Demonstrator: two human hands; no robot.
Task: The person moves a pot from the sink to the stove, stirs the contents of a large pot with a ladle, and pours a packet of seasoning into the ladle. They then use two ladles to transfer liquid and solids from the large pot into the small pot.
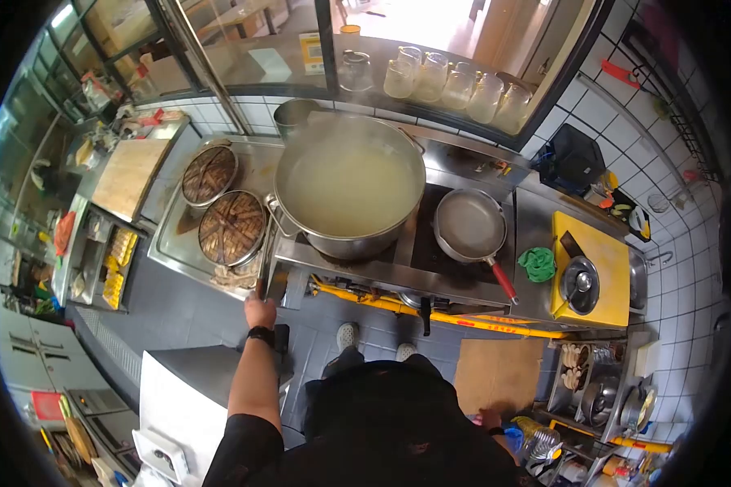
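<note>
My left hand [260, 310] is closed around the dark handle of a long-handled tool [263, 276]. Its metal shaft runs up beside the big pot, and I cannot make out its head. Just beyond lie two round pans, a nearer one [232, 228] and a farther one [209, 175], both packed with brown, crisscrossed contents. A large steel pot [289, 213] of steaming pale liquid stands on the stove. My right hand [489, 419] hangs low at my right side, near a blue item [513, 439] and a clear plastic bottle [542, 445]; its fingers are mostly hidden.
A frying pan [470, 223] with a red handle sits right of the pot. Farther right are a green cloth [537, 265] and a steel bowl [573, 296] with a ladle on a yellow board [613, 276]. Cardboard [495, 369] lies on the floor. Glass jugs [459, 85] line the window ledge.
</note>
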